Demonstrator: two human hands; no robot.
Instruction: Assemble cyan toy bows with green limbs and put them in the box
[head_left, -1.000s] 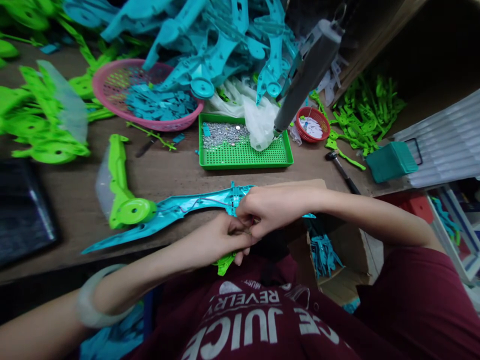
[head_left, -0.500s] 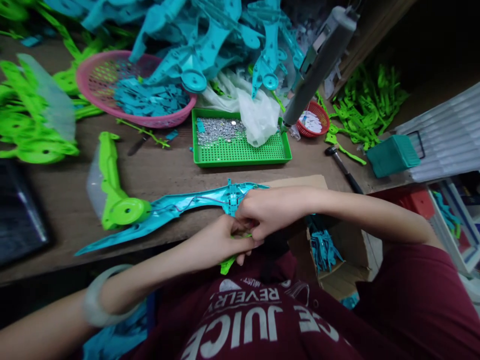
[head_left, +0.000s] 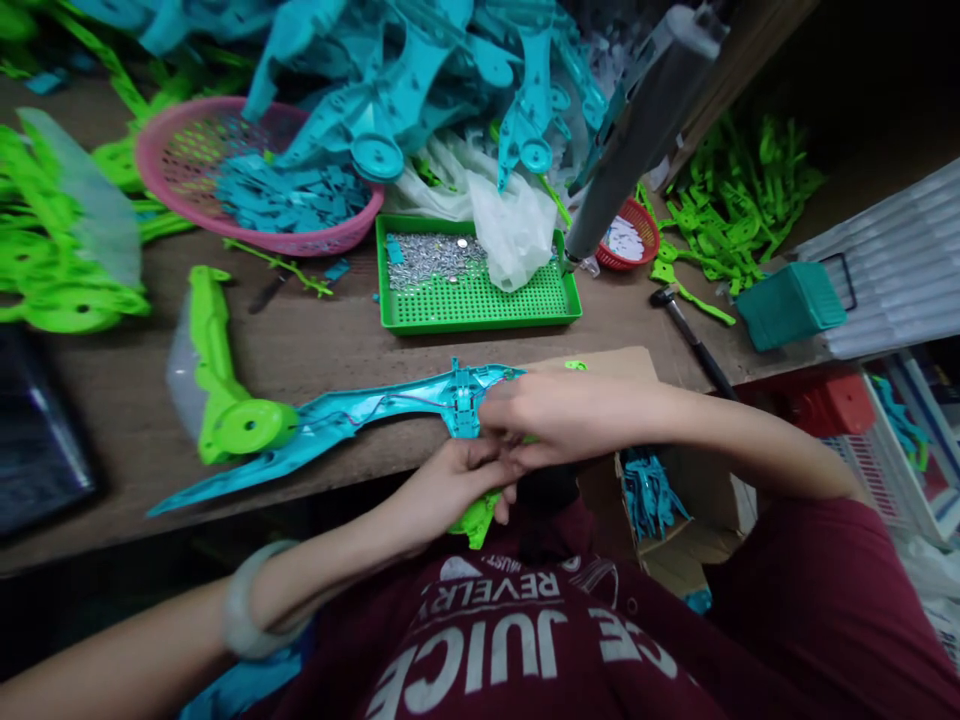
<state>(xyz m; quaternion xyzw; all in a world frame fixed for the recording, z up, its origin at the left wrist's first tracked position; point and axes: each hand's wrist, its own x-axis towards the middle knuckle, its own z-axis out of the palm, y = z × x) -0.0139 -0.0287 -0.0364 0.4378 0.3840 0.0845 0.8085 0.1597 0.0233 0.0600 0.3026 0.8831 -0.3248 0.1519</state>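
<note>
At table's edge, left hand (head_left: 450,485) and right hand (head_left: 551,420) together clamp a half-hidden green piece (head_left: 476,520).

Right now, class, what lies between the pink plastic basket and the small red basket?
In the head view, the green perforated tray of small silver screws, with a crumpled clear plastic bag.

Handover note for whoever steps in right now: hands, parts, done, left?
Left hand: closed on a green part at the bench edge.
Right hand: fingers on the teal bow body, at its centre hub.
Bow body lies flat across the bench, green wheel piece at its left end.
Screw tray and hanging driver behind, untouched.
Done: wire laid along the body.
Left: green part not seated, as far as visible.
</note>
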